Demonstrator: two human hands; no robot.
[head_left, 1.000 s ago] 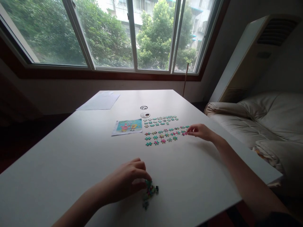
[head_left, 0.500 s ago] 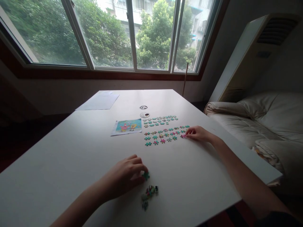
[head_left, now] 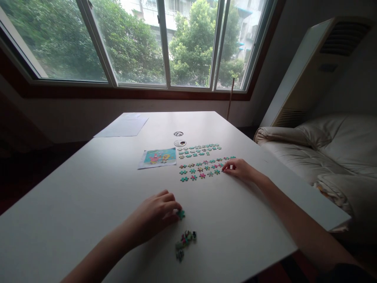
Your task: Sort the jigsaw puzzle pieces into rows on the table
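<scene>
Now your left hand pinches a green piece above the worktop's near side, drawn farther from the pile and so singled out, while your right hand has shifted inward beside the rows, its grip indeterminable.

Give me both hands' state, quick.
Left hand: closed, holding a green puzzle piece.
Right hand: fingers bent beside the laid-out pieces; grip cannot be told.
</scene>
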